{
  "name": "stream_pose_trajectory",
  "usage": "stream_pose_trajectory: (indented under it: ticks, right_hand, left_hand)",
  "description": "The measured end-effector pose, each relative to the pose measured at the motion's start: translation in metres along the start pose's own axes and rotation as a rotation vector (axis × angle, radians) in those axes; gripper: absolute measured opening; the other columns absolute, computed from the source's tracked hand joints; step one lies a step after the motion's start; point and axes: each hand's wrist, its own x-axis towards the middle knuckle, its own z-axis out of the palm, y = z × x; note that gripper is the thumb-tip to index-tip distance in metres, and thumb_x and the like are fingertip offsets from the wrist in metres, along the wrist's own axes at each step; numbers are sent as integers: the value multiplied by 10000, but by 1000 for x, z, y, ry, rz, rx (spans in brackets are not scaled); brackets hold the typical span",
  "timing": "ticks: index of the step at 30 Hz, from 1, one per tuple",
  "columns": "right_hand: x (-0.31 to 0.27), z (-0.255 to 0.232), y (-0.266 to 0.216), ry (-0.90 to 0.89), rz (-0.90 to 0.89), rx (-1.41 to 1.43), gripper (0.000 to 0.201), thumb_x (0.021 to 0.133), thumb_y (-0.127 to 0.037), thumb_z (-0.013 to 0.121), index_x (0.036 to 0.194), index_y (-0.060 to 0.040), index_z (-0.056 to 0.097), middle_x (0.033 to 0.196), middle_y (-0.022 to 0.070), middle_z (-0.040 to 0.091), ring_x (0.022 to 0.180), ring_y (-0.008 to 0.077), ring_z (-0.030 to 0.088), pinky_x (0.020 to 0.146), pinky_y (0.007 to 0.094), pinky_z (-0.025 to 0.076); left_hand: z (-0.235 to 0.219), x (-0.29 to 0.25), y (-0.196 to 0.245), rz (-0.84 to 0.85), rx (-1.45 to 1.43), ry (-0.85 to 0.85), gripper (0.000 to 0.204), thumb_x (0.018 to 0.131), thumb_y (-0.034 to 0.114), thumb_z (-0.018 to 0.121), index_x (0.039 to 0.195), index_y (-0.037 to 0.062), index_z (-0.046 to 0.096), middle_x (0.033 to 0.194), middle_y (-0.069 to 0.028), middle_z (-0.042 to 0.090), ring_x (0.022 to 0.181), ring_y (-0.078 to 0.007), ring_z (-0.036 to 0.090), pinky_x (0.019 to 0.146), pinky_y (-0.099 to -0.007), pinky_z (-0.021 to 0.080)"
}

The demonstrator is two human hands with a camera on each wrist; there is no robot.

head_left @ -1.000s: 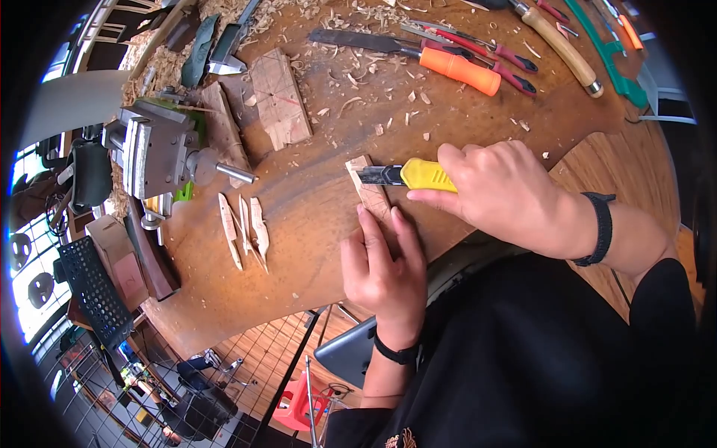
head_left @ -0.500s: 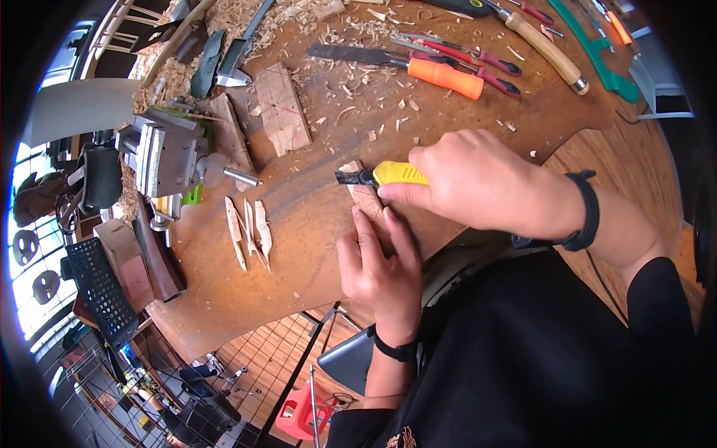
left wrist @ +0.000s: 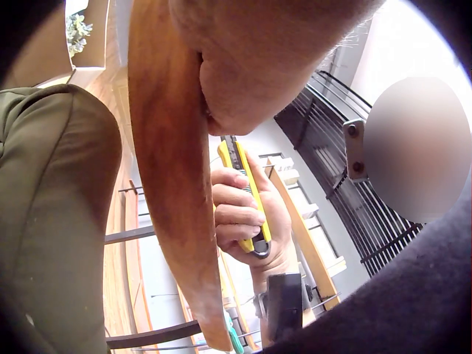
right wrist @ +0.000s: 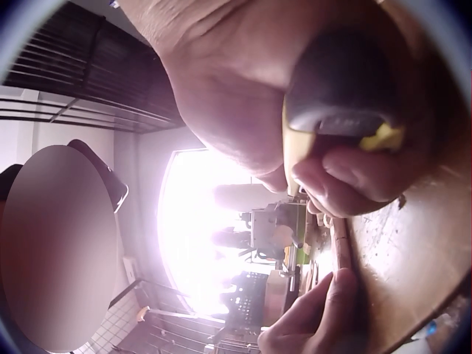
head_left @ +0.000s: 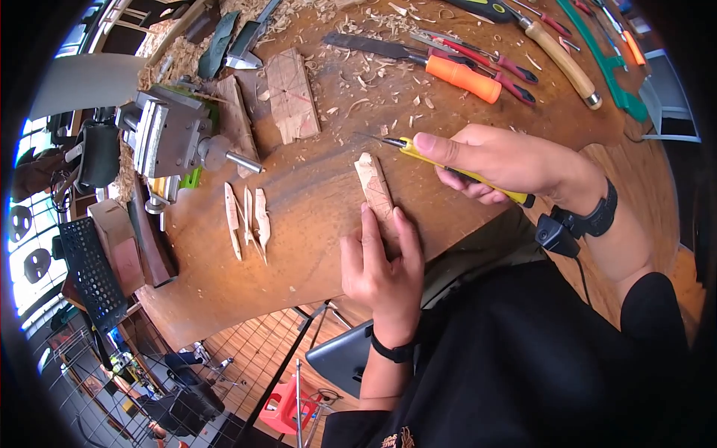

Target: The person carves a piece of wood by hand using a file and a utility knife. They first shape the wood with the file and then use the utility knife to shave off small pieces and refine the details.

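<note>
In the head view a small wood strip [head_left: 373,184] with pencil marks and a pale cut end lies on the brown work surface [head_left: 314,246]. The left hand [head_left: 382,280] holds its near end between fingertips and thumb. The right hand [head_left: 515,166] grips a yellow utility knife [head_left: 478,179], its blade raised to the right of the strip's far end, apart from the wood. From below, the left wrist view shows the right hand [left wrist: 247,214] with fingers curled round the knife [left wrist: 257,188]. In the right wrist view the left hand [right wrist: 317,313] touches the strip [right wrist: 341,247].
Thin carved pieces [head_left: 261,216] lie left of the strip. A metal vise [head_left: 175,142] stands at the left. Behind are a marked wood block [head_left: 293,95], an orange-handled tool [head_left: 463,79], a wooden-handled tool [head_left: 564,63], red-handled tools and scattered shavings.
The knife has come off the wood strip, moved right, and turned so its blade shows edge-on. The left hand has kept its hold on the strip.
</note>
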Motion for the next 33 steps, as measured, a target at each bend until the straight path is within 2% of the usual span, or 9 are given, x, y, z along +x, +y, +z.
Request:
stream_pose_trajectory:
  ticks: [3, 6, 7, 11, 12, 15, 18, 26, 33]
  right_hand:
    - [0, 1, 5, 8, -39, 123, 695, 1014, -688, 490, 674, -83, 517, 574, -49, 409, 497, 57, 395, 459, 244, 343]
    - [-7, 7, 4, 128, -175, -52, 666, 1032, -644, 502, 731, -55, 573, 598, -36, 448, 551, 59, 428, 509, 256, 370]
    - [-9, 6, 7, 155, -183, -146, 663, 1039, -622, 507, 797, -13, 607, 617, -8, 477, 612, 79, 475, 564, 295, 411]
    - [-23, 17, 2, 394, -247, -549, 550, 1017, -522, 598, 882, 10, 621, 676, 235, 623, 653, 412, 647, 610, 467, 489]
    - [-22, 18, 4, 370, -244, -590, 550, 1017, -522, 598, 882, 10, 621, 676, 235, 623, 653, 412, 647, 610, 467, 489]
    - [-15, 21, 19, 557, -408, -888, 475, 996, -490, 641, 868, -37, 583, 682, 216, 652, 640, 440, 672, 547, 505, 509]
    - [-13, 21, 18, 566, -448, -999, 469, 993, -491, 644, 867, -43, 581, 672, 202, 652, 630, 423, 675, 535, 491, 513]
    - [-14, 20, 17, 531, -414, -1212, 456, 981, -463, 669, 860, -39, 558, 698, 183, 664, 611, 404, 673, 513, 472, 512]
    - [-7, 22, 9, 494, -337, -1198, 424, 974, -423, 685, 858, -38, 553, 710, 186, 660, 627, 411, 674, 517, 476, 508]
  left_hand:
    - [0, 0, -1, 10, -23, -4, 320, 855, 138, 827, 1115, -31, 745, 771, -82, 588, 574, -180, 552, 518, -311, 440]
    - [-3, 0, -1, 10, -67, -43, 340, 851, 109, 821, 1139, -47, 730, 765, -97, 575, 562, -188, 533, 507, -317, 428]
    - [-4, 2, -2, 31, -69, -43, 341, 848, 102, 820, 1140, -49, 729, 765, -103, 577, 565, -196, 540, 509, -323, 434]
    - [-4, 3, -2, 41, -101, -12, 365, 826, 90, 824, 1151, -47, 730, 772, -120, 604, 597, -231, 587, 543, -340, 484]
    - [-3, 3, -3, 48, -109, 2, 368, 823, 93, 824, 1150, -46, 731, 774, -119, 607, 604, -237, 595, 550, -341, 493]
    - [-2, 3, -4, 46, -100, -6, 375, 813, 100, 826, 1148, -40, 733, 776, -114, 608, 619, -244, 605, 557, -346, 502]
    - [-2, 2, -5, 56, -76, -12, 416, 812, 138, 819, 1172, -40, 713, 774, -81, 584, 632, -228, 578, 562, -354, 477]
    - [-2, 2, -9, 72, -89, -14, 457, 815, 163, 834, 1203, -45, 711, 772, -58, 554, 600, -204, 534, 532, -334, 433]
    - [-4, 5, -10, 116, -110, -58, 412, 817, 132, 826, 1152, -85, 723, 762, -52, 535, 576, -188, 503, 512, -317, 398]
